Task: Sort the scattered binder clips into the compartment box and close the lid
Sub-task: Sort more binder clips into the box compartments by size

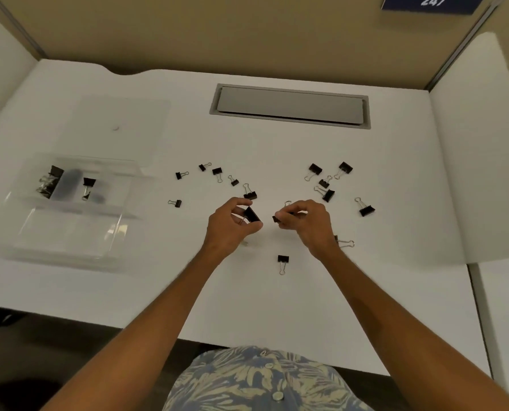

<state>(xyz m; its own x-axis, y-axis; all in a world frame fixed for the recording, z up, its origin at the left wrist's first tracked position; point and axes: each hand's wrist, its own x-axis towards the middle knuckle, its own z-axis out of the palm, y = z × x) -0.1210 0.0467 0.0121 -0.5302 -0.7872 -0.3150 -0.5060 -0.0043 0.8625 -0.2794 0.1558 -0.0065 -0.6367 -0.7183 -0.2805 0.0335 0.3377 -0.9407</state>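
Several black binder clips lie scattered over the middle of the white desk (277, 307). My left hand (229, 225) pinches a large binder clip (252, 215) between thumb and fingers. My right hand (303, 222) grips a smaller binder clip (276, 219) whose black end pokes out at the fingertips. A clear compartment box (69, 229) stands open at the left, with a few clips (88, 185) in its far compartments and its transparent lid (120, 126) folded back behind it. One clip (283, 259) lies just in front of my hands.
A grey cable hatch (290, 105) is set into the desk at the back. Beige partition walls (217, 31) close the desk at the back, white panels (478, 143) at the sides. The desk's front edge runs near my torso.
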